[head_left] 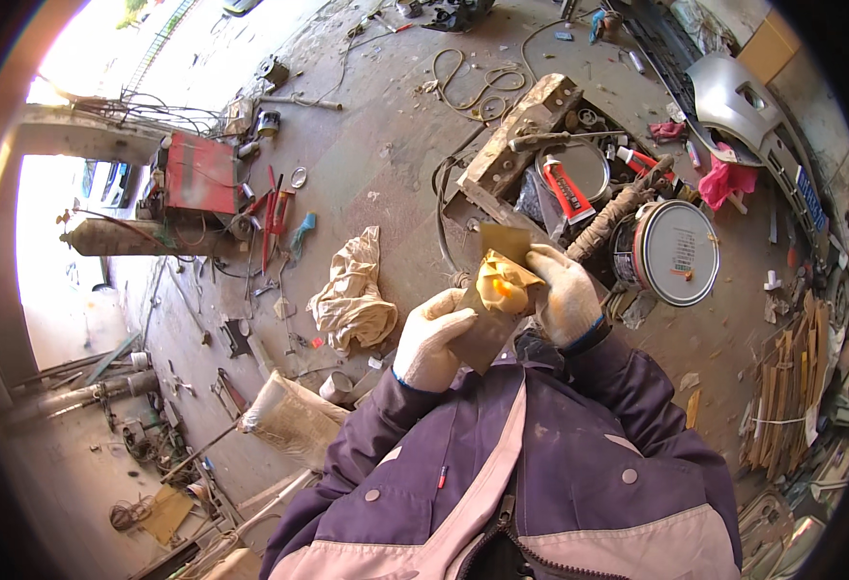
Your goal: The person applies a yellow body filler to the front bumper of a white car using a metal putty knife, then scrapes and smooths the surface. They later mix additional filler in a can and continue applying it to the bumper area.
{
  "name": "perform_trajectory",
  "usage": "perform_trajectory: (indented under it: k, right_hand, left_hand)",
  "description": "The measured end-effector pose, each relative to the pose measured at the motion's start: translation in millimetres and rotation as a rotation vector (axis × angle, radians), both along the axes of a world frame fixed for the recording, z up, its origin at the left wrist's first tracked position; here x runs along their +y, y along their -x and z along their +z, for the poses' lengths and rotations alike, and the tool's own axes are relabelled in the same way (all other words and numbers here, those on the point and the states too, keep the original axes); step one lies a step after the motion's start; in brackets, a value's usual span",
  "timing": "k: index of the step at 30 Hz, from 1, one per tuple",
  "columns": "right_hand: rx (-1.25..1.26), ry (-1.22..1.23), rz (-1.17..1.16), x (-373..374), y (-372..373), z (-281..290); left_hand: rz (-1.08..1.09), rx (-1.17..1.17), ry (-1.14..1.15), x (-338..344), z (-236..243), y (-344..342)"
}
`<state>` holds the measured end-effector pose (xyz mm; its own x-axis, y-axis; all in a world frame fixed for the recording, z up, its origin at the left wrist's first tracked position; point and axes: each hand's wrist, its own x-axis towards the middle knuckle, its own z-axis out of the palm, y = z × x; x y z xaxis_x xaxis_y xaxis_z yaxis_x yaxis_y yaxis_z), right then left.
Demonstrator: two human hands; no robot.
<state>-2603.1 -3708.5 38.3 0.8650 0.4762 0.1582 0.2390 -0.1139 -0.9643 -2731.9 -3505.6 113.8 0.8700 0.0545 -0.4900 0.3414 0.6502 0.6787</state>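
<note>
I hold a flat brown board (483, 340) in front of my chest. On it sits a lump of yellow paste (500, 289) with a bright orange spot. My left hand (436, 338), in a white work glove, is closed on the board's lower left edge, thumb on top. My right hand (568, 298), also gloved, with an orange stain, closes at the upper right edge beside the paste. Its fingertips are partly hidden, and I cannot tell whether it also holds a separate spreader.
Right of my hands stand a round tin (681, 253) and a red-and-white tube (568, 190) on a cluttered wooden frame (521, 133). A crumpled cloth (355, 292) lies left on the floor. Further left is a red box (201, 172); wooden strips (780, 396) are stacked at the right.
</note>
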Motion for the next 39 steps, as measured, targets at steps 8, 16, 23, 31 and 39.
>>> perform_trajectory:
  k: [8, 16, 23, 31, 39]
  right_hand:
    - [1.028, -0.776, -0.350, 15.6, -4.9, 16.1]
    - [1.007, -0.693, -0.198, 109.1, 38.4, 28.7]
    - [1.000, -0.694, -0.031, 207.0, 64.6, 21.7]
    - [1.173, -0.581, -0.008, 284.7, 51.4, 28.7]
    - [1.078, -0.561, 0.144, 368.3, 0.0, 19.1]
  left_hand:
    - [0.117, -0.068, -0.211, 60.9, -2.2, 18.4]
    - [0.215, -0.156, -0.173, 157.9, -2.1, 67.4]
    - [0.446, -0.297, 0.023, 222.2, -7.0, 124.9]
    - [0.849, -0.299, 0.266, 274.6, 0.7, 144.9]
    - [0.817, -0.598, 0.208, 324.6, 10.8, 115.6]
